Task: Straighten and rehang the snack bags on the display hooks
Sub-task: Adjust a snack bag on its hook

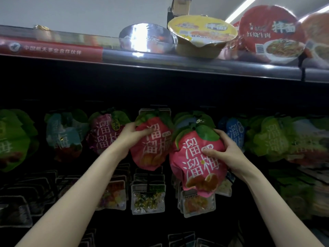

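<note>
Two pink fruit-shaped snack bags with green leaf tops hang in the middle of the dark display wall. My left hand [131, 135] grips the left edge of the rear pink bag [153, 148], which hangs from a hook near its leaf top. My right hand [226, 152] holds the nearer pink bag [195, 163] from its right side, thumb pressed on its front. This nearer bag sits lower and closer to me, in front of blue bags [188, 122]. Its hook is hidden behind the leaf top.
More hanging bags line the row: dark pink [105, 134], pale blue [62, 134], green [14, 139] at left, blue [235, 132] and green [272, 138] at right. Clear candy pouches [147, 198] hang below. Noodle bowls [201, 34] stand on the shelf [178, 65] above.
</note>
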Tool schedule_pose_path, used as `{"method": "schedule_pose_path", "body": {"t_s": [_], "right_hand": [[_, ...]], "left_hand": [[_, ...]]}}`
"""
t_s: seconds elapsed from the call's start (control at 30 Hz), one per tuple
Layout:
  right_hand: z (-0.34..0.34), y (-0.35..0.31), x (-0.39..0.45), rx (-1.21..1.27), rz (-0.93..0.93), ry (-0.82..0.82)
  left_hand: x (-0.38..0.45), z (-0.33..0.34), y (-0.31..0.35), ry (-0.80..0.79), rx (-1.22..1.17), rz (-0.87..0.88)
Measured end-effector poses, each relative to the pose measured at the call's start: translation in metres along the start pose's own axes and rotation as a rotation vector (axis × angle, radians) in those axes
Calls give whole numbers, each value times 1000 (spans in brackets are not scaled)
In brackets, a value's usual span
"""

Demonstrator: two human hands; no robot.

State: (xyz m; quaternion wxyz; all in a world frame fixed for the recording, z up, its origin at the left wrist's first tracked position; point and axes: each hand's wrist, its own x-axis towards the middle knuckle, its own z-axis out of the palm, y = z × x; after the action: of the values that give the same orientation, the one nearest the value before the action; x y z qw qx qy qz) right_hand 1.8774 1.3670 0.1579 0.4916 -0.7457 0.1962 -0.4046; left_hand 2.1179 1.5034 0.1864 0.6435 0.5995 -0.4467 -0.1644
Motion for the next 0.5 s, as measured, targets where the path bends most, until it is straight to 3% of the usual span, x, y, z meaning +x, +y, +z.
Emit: {"method": "schedule_pose_path", "body": {"t_s": [0.1, 0.23, 0.5], "right_hand": [[-6, 2, -5, 21, 7, 2], [-12, 4, -9, 33, 28, 19], [-20, 6, -17, -80, 38, 23]], "left_hand": [[-16, -14, 7, -105, -16, 19], [-27, 0, 15, -139, 190, 37], [-29, 30, -1, -61, 99, -31]]}}
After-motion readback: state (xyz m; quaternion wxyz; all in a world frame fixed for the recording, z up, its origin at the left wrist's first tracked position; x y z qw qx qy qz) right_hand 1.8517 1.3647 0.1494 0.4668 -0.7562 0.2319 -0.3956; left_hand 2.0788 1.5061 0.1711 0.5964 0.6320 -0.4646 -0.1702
